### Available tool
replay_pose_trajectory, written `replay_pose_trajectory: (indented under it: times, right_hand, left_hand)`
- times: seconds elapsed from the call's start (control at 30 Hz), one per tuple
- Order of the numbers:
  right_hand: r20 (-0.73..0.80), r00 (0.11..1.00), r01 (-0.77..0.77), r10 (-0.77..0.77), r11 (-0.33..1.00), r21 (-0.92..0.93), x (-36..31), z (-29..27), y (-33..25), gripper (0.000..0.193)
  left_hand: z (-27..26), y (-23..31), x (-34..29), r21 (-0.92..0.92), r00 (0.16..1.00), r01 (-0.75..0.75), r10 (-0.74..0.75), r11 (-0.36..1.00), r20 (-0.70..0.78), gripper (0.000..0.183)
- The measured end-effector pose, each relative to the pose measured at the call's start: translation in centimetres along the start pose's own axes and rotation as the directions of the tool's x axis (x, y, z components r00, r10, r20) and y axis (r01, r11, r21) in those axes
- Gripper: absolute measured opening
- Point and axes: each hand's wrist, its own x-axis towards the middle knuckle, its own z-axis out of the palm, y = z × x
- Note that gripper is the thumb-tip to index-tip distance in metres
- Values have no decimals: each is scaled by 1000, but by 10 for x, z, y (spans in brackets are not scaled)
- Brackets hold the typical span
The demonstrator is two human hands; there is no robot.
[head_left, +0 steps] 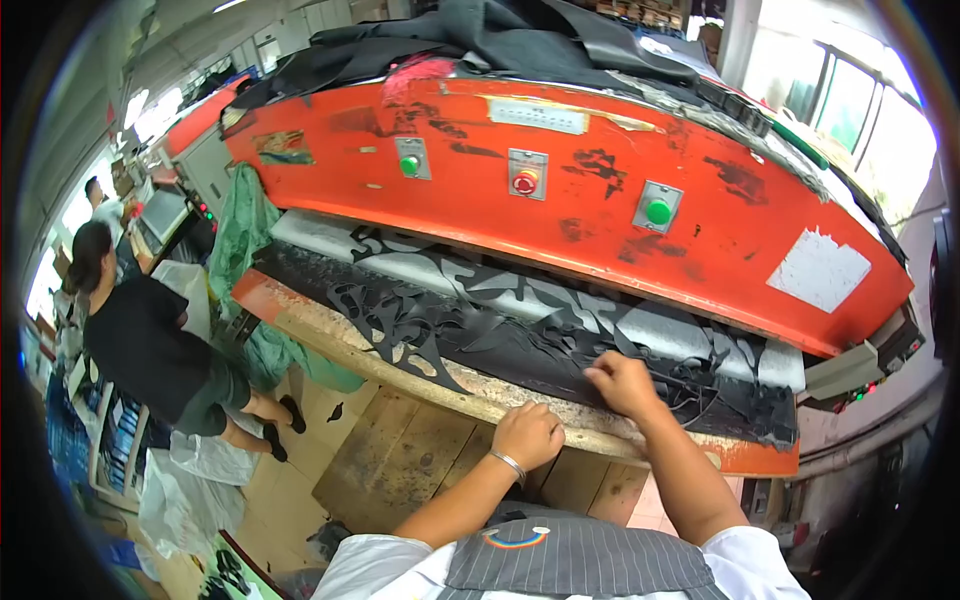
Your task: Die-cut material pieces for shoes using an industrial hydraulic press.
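Observation:
My left hand (pixel 528 436) is curled closed at the front wooden edge (pixel 430 383) of the press bed; whatever it might hold is hidden. Farther right and a little higher, my right hand (pixel 622 386) hovers over or touches the bed, its fingers bent together. I cannot make out anything between them. Cut black sheet scraps (pixel 480 325) lie tangled along the dark bed, left of and beyond my right hand. Behind them, a pale strip (pixel 510 300) carries more black cut-out remnants under the press head.
The orange press head (pixel 440 185) spans the far side, with green buttons (pixel 658 211) and a red button (pixel 525 181). Black sheets (pixel 480 50) are heaped on top. At the left, a person in black (pixel 150 345) stands near plastic bags (pixel 195 500).

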Motion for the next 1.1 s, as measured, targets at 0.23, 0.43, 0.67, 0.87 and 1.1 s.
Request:
replay_pose_trajectory:
  times: [0.23, 0.43, 0.67, 0.87, 1.1]
  right_hand:
    - [-372, 923, -81, -96, 897, -435, 66, -70, 145, 42]
    - [-316, 937, -297, 148, 816, -496, 118, -87, 148, 56]
    - [-299, 948, -149, -107, 680, -718, 166, -66, 201, 43]
    - [-277, 952, -244, 133, 875, -418, 192, -80, 213, 41]
    - [-223, 958, 30, -180, 837, -546, 144, -56, 223, 37]
  left_hand:
    - [2, -4, 8, 11, 995, 19, -20, 1000, 95, 25]
    - [-2, 8, 29, 35, 909, 168, -169, 985, 381, 35]
    - [4, 10, 34, 77, 940, 167, -183, 983, 290, 38]
    - [4, 9, 40, 152, 904, 265, -301, 952, 305, 38]
    - [18, 2, 31, 152, 923, 256, -288, 955, 257, 41]
